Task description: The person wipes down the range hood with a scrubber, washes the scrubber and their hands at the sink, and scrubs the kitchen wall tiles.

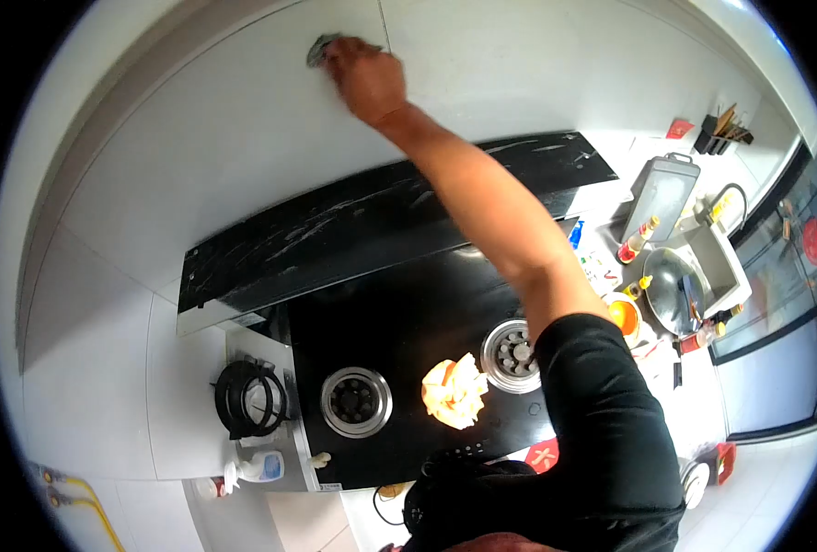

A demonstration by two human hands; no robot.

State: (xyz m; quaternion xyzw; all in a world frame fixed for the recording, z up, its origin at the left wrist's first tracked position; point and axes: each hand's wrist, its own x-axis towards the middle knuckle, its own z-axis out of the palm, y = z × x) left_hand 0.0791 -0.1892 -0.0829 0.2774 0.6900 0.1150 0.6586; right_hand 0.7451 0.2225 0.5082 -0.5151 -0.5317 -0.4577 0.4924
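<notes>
My right hand (368, 81) is pressed to the white tiled wall (243, 120), high up near a tile seam. Its fingers are closed over a crumpled grey-green cloth (321, 50), which sticks out at the fingertips. The arm reaches over a black marble-patterned panel (335, 216) and the black gas cooktop (399, 313). On the cooktop, between the left burner (356, 402) and the right burner (510, 354), lies a bunched orange cloth (454, 391). My left hand is out of the picture.
Black pot supports (234, 400) are stacked left of the cooktop, near a white spray bottle (259, 466). To the right stand a wok (671, 290), a sauce bottle (637, 241), an orange bowl (623, 316), a grey tray (661, 198) and a sink (726, 267).
</notes>
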